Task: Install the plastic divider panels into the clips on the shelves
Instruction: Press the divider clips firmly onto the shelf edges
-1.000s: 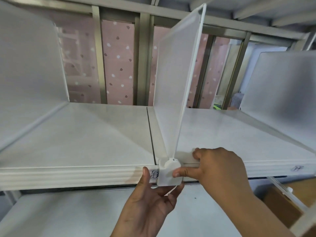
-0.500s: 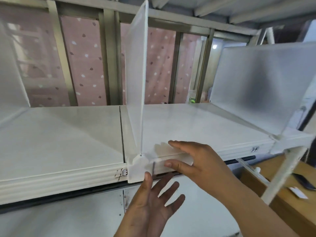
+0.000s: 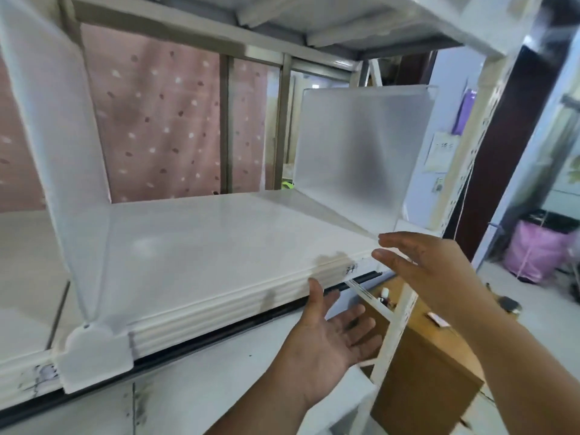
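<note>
Domestic interior, likely a storage room. Indicators: white slotted-steel shelving unit point(image 3: 464, 196), pink dotted curtain point(image 3: 157, 120) behind it, pink laundry bag point(image 3: 536, 249) on the floor, wooden cabinet point(image 3: 423, 372) with small bottles, dark door frame point(image 3: 502, 152).

- The shelf point(image 3: 204, 243) top is bare between the left divider panel point(image 3: 62, 158) and the right divider panel point(image 3: 361, 158); a hand fits there.
- The clip point(image 3: 94, 356) sticks out at the shelf's front edge.
- A white post point(image 3: 395, 315) blocks the right end.

Frosted white divider panels point(image 3: 357, 158) on a white shelf point(image 3: 219, 243); pink curtain point(image 3: 157, 120) with spots.
</note>
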{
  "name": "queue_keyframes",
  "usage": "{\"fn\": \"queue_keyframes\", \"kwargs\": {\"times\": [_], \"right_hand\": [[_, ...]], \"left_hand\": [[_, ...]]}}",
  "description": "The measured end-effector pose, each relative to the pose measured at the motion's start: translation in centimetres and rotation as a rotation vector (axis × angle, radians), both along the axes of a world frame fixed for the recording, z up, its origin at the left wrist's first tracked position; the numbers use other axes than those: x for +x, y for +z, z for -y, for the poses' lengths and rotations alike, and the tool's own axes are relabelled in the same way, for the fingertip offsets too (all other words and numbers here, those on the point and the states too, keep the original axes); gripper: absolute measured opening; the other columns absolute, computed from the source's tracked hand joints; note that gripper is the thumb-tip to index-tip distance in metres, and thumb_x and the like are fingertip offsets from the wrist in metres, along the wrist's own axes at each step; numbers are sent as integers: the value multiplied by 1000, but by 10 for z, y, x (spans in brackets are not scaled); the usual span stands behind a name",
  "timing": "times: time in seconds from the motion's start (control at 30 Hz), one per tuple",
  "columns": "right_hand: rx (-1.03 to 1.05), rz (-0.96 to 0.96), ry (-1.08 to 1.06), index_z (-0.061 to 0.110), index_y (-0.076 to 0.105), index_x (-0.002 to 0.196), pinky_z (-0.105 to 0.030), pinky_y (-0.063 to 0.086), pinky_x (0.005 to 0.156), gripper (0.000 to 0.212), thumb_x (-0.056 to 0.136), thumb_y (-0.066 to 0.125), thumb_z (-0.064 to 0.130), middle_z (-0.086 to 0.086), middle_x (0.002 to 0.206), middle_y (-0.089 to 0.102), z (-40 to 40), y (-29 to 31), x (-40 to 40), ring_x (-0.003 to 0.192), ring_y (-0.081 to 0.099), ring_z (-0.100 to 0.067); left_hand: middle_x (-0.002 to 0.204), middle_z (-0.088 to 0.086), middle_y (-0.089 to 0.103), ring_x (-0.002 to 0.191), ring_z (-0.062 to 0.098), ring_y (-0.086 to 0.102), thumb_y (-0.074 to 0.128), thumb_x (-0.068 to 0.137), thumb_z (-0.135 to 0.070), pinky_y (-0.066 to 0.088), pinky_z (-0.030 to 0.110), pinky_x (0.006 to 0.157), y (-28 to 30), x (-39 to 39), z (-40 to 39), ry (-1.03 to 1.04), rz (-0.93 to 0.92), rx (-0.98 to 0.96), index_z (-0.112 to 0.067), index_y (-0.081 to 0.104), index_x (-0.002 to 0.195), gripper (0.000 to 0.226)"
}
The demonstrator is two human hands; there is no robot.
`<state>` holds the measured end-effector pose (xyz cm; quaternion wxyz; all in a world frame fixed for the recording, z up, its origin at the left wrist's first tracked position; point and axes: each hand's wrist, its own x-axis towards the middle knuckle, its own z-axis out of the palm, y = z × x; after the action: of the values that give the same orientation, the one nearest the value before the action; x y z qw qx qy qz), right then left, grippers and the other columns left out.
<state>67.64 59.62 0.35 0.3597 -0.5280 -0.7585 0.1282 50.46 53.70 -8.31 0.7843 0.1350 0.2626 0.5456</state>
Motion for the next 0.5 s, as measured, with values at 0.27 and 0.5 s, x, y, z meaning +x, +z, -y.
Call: {"fn": "queue_keyframes", "kwargs": {"times": [0.27, 0.5], "right_hand": [[-92, 149, -207, 31, 59, 144, -35, 53, 93, 74, 80, 71, 67, 2, 145, 64, -74, -11, 60, 116, 69, -22], [-156, 445, -31, 29, 36, 160, -40, 34, 119, 79, 93, 73, 46, 5, 165, 40, -141, -19, 68, 145, 47, -22]], "left_hand": [[147, 27, 56, 132, 55, 56, 68, 65, -78, 52, 65, 104, -7, 54, -75, 44, 112, 2, -31, 38, 159, 110], [144, 31, 59, 132, 55, 58, 71, 59, -80, 43, 66, 115, -29, 83, -127, 133, 190, 23, -33, 40, 155, 111]]}}
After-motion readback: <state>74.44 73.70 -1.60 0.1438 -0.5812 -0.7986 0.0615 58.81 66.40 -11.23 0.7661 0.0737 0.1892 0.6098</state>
